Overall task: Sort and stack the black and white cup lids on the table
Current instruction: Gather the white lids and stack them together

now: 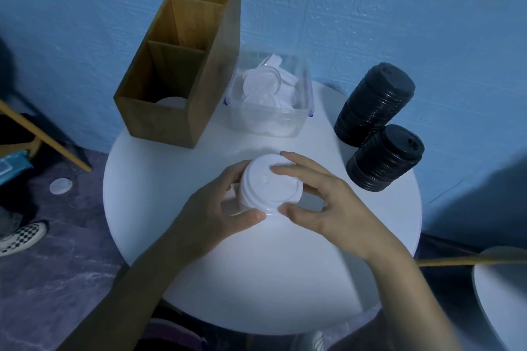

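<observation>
Blue textured wall [370, 8] backs a round white table [285, 279], which carries everything you are working with. At the table's near centre is a short stack of white plastic cup lids [268, 182], domed side up, held between your two hands. Your left hand [211, 208] wraps the stack's left side, fingers curled behind it and thumb pressed against the lower rim. Your right hand [322, 202] clamps it from the other side: two fingers lie across the top lid, while the thumb meets the rim at the front. Whether the stack's base touches the table cannot be told. To the right of your right hand, apart from it, stand two leaning stacks of black plastic cup lids, the nearer black stack [385, 157] just in front of the farther black stack [373, 100], the two touching or nearly so. Beyond the white stack, near the wall, a clear plastic tub [268, 122] with blue clips holds a jumble of loose white lids [265, 85]. Just left of the tub stands a tall wooden box [171, 128] divided into compartments; a single white lid [171, 102] lies at the bottom of the nearest compartment. On the purple floor [71, 279] left of the table lies one stray white lid [60, 186], and a checkered shoe [20, 236] shows at the left edge.
</observation>
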`<action>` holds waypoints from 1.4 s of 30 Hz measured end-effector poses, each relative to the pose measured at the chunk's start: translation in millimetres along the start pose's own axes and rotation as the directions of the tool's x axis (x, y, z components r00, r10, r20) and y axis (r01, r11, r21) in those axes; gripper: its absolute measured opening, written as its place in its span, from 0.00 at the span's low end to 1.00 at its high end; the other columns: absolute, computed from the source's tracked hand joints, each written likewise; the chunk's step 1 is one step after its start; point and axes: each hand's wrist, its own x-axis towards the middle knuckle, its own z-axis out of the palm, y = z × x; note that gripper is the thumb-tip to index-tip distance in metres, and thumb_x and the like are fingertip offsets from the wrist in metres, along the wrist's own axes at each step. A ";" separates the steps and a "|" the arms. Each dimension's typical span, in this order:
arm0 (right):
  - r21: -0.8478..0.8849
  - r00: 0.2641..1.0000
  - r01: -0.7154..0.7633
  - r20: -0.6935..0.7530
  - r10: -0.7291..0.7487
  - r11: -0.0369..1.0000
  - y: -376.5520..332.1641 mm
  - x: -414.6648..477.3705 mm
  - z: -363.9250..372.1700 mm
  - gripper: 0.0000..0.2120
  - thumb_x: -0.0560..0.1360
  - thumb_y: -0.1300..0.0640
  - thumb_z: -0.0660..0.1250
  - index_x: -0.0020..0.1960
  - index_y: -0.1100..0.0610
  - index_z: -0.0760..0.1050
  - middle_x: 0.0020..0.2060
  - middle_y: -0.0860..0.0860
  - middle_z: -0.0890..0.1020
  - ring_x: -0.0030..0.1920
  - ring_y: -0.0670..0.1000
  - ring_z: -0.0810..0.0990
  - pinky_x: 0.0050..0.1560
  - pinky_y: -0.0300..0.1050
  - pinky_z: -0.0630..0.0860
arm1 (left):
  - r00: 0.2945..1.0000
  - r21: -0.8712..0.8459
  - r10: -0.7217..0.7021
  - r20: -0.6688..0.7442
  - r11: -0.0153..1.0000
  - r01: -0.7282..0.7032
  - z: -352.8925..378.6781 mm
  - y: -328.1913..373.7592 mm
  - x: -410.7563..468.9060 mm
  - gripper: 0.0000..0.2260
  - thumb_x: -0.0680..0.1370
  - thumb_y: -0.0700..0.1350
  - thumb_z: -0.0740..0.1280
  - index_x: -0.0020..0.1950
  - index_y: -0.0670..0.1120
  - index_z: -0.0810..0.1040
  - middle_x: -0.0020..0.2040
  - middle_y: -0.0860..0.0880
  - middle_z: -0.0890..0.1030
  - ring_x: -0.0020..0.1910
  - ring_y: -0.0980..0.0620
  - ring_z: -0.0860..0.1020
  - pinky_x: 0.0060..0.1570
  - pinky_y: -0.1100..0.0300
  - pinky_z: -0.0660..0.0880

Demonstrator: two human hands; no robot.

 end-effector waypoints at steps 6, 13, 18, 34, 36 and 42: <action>-0.005 0.998 0.011 -0.067 -0.012 1.000 0.0 3.2 8.2 0.21 0.71 0.49 0.80 0.61 0.38 0.80 0.72 0.31 0.69 0.73 0.40 0.70 0.74 0.53 0.68 | 0.996 -0.052 -0.051 0.071 0.997 0.055 -6.5 0.1 5.8 0.29 0.66 0.65 0.73 0.60 0.85 0.65 0.60 0.81 0.72 0.62 0.75 0.72 0.56 0.79 0.68; -0.040 0.999 0.016 -0.037 -0.017 0.999 -0.4 1.1 11.7 0.21 0.73 0.51 0.78 0.62 0.35 0.77 0.72 0.26 0.66 0.73 0.38 0.66 0.72 0.48 0.67 | 0.993 -0.035 -0.020 0.112 0.999 0.024 -4.5 0.6 0.6 0.43 0.63 0.63 0.77 0.69 0.82 0.55 0.63 0.84 0.64 0.64 0.78 0.67 0.56 0.78 0.70; 0.064 0.997 0.069 0.030 -0.071 0.996 -6.3 18.5 4.6 0.12 0.79 0.50 0.72 0.62 0.45 0.82 0.70 0.38 0.75 0.71 0.39 0.71 0.71 0.50 0.72 | 0.999 -0.058 0.024 0.028 0.998 -0.022 -1.2 1.4 -2.4 0.40 0.62 0.65 0.76 0.69 0.79 0.61 0.68 0.75 0.69 0.67 0.69 0.71 0.58 0.73 0.74; -0.485 0.960 -0.069 -0.268 -0.074 0.872 -14.8 89.9 -8.0 0.16 0.84 0.56 0.59 0.68 0.47 0.78 0.62 0.45 0.83 0.58 0.53 0.81 0.57 0.47 0.73 | 0.995 -0.017 0.101 -0.019 0.995 -0.101 0.1 4.8 -8.6 0.39 0.63 0.60 0.79 0.68 0.78 0.63 0.68 0.73 0.72 0.66 0.70 0.72 0.56 0.78 0.71; -0.446 0.975 -0.067 -0.219 -0.037 0.892 -23.1 79.7 -8.3 0.16 0.84 0.56 0.58 0.67 0.45 0.79 0.58 0.44 0.85 0.54 0.53 0.83 0.60 0.50 0.75 | 0.996 -0.025 0.090 -0.003 0.996 -0.090 0.2 4.5 -8.2 0.39 0.63 0.61 0.78 0.68 0.78 0.63 0.67 0.72 0.72 0.66 0.70 0.72 0.56 0.77 0.71; -0.493 0.955 -0.117 -0.293 -0.038 0.862 -38.4 106.5 -16.7 0.12 0.82 0.53 0.62 0.61 0.46 0.82 0.53 0.45 0.86 0.52 0.57 0.82 0.58 0.52 0.77 | 0.995 -0.019 0.098 0.006 0.995 -0.098 0.2 4.3 -7.8 0.40 0.63 0.62 0.78 0.70 0.73 0.64 0.69 0.70 0.72 0.67 0.67 0.72 0.59 0.72 0.74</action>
